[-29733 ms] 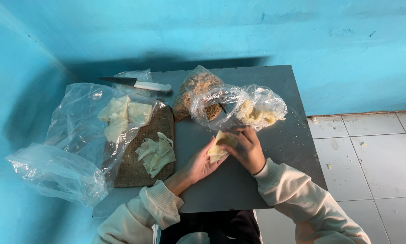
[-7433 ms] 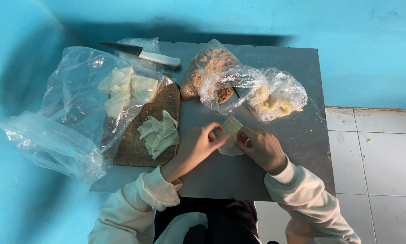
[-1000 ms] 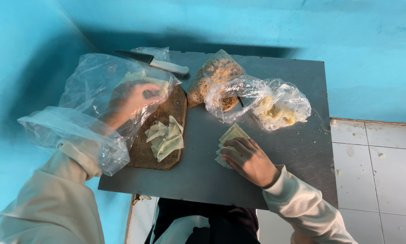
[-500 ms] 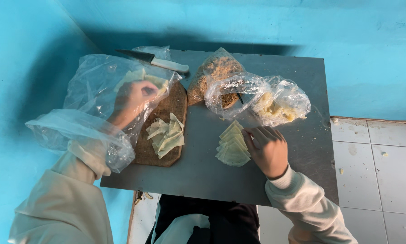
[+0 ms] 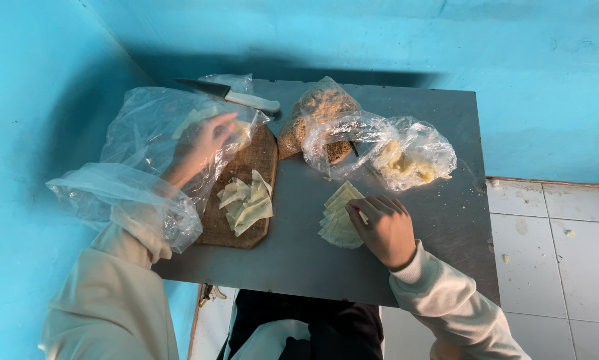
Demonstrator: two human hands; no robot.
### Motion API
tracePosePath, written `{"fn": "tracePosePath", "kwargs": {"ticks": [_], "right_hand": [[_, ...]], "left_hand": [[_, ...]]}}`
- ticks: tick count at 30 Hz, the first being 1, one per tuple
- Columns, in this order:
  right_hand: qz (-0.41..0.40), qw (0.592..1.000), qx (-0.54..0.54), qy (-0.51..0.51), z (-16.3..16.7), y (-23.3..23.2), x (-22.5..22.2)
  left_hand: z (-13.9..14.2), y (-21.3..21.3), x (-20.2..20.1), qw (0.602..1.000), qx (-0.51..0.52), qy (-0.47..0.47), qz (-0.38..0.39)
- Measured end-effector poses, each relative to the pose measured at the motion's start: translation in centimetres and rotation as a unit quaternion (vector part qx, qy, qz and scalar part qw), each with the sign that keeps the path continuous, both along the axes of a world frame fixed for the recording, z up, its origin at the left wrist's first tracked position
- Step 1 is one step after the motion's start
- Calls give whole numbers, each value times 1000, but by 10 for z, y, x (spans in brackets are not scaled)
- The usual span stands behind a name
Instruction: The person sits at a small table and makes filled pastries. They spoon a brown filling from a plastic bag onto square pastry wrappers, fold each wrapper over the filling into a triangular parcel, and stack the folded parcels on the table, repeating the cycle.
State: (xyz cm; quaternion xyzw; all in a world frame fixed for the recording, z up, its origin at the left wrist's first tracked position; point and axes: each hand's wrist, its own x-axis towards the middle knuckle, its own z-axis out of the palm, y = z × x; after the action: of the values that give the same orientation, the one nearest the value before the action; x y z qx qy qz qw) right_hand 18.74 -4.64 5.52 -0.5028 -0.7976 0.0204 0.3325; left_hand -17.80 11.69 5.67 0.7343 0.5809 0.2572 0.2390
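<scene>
Turquoise walls close in around the grey metal table (image 5: pixel 446 220) where I work. My left hand (image 5: pixel 203 143) has pushed deeper into the big clear plastic bag (image 5: pixel 133 153) than half a second ago, fingers curled over the pale dough sheets (image 5: pixel 196 119) inside; through the crinkled film I cannot tell whether I am actually gripping one. My right hand (image 5: pixel 383 227) lies flat and unclenched on the stack of folded dough wrappers (image 5: pixel 339 217), which sits on the table just right of the wooden cutting board (image 5: pixel 243 193), and it has slid further over the stack than before. More cut wrappers (image 5: pixel 246 203) lie on the board. Behind are a white-handled knife (image 5: pixel 229 95), a bag of brown crumbs (image 5: pixel 319 117) and a bag of pale filling (image 5: pixel 409 157).
</scene>
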Motion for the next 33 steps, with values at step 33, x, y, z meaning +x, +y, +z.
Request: {"fn": "tracePosePath", "kwargs": {"ticks": [33], "right_hand": [[-1,1000,7,2,-1,0,0]], "left_hand": [[19,-12,-1,937,-56,-323,120]]}}
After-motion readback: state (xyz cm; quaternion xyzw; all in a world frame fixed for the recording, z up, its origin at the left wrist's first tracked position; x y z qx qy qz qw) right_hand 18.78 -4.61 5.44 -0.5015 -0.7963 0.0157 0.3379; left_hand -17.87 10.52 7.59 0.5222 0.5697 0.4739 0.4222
